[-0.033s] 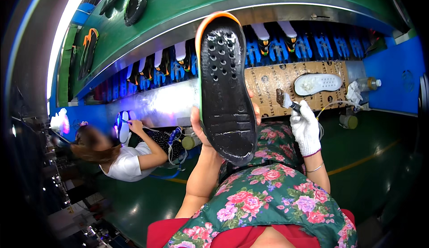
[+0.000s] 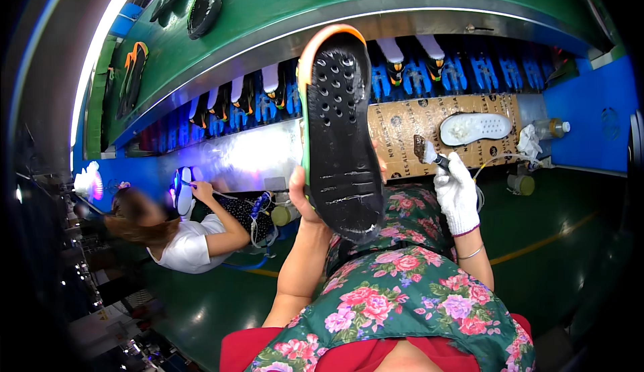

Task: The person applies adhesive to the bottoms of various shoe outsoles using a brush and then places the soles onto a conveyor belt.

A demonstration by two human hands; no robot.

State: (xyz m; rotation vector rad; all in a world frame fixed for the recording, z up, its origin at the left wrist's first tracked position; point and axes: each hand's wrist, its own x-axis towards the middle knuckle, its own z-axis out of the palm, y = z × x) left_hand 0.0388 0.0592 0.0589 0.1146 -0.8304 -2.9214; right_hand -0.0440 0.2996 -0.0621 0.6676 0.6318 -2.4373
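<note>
My bare left hand (image 2: 303,196) grips a black shoe sole (image 2: 341,147) by its sides, thumb on the left edge and fingertips at the right. The sole stands long way up in front of me, its hollow inner face toward me. It has holes at the far end, a wet-looking shine, and an orange and green rim. In a white knitted glove, my right hand (image 2: 457,196) is closed on a small brush (image 2: 429,153) with brown-stained bristles. The brush is apart from the sole, over a cardboard sheet (image 2: 402,120). A white sole (image 2: 475,128) with lumpy pale residue lies on that sheet.
Blue racks (image 2: 416,77) holding several shoe parts run beneath a green shelf (image 2: 268,3) carrying more soles. A clear bottle (image 2: 553,128) and crumpled white tissue (image 2: 530,138) stand by the blue side panel (image 2: 590,124). At left, another person (image 2: 198,238) works on a shoe part.
The black sole has tipped slightly: its far end is a little lower in view and its orange rim shows more. Both hands keep their grips; the right hand has barely moved.
</note>
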